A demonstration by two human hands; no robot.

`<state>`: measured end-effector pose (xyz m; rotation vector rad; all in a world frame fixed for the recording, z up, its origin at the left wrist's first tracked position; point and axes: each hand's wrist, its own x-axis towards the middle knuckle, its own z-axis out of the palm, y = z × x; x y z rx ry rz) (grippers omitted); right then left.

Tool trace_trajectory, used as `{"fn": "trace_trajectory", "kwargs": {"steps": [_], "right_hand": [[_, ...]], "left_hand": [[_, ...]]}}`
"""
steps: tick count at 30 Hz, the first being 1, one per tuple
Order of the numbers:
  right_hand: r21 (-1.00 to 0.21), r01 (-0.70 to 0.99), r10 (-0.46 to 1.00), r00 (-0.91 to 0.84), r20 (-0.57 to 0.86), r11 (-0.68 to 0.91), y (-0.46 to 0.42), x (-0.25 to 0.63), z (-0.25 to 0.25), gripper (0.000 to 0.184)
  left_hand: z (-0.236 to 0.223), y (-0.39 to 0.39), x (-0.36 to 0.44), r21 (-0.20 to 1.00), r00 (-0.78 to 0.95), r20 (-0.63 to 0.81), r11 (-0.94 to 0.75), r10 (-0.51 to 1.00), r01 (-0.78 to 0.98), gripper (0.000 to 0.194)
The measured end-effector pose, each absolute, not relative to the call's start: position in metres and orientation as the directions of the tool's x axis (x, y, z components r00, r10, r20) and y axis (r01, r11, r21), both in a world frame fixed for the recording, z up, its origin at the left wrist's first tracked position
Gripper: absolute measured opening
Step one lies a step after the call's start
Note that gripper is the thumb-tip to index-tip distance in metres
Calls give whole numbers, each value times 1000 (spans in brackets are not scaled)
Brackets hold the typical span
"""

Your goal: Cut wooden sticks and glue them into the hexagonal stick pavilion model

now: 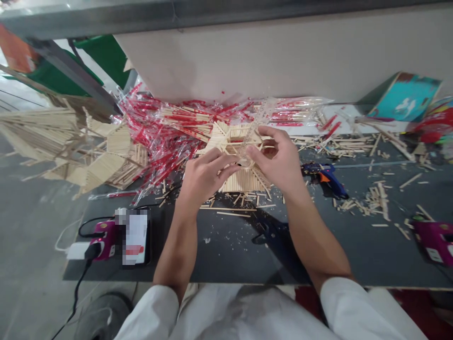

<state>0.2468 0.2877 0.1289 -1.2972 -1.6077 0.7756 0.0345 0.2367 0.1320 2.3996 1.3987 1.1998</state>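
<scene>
A star-shaped model made of thin wooden sticks rests on the dark work board in front of me. My left hand lies on its lower left part with the fingers curled against the sticks. My right hand pinches a clear plastic ruler held slanted across the model's top. Both forearms reach in from white sleeves at the bottom of the view.
Red-and-clear plastic stick wrappers pile behind the model. More stick constructions lie at the left. A blue glue gun sits right of my right hand. A phone and purple device lie at front left, a purple tool at far right.
</scene>
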Motion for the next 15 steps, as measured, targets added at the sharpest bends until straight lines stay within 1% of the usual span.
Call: {"fn": "trace_trajectory", "kwargs": {"steps": [3,7,15], "right_hand": [[-869,416,961,-48,272,267,287,247,130,51],[-855,440,958,-44,284,274,287,248,131,50],[-829,472,946,-31,323,298,285,248,131,47]], "left_hand": [[132,237,37,526,236,563,-564,792,636,21],[132,238,39,598,204,514,-518,833,612,17],[131,239,40,631,174,516,-510,839,585,11]]}}
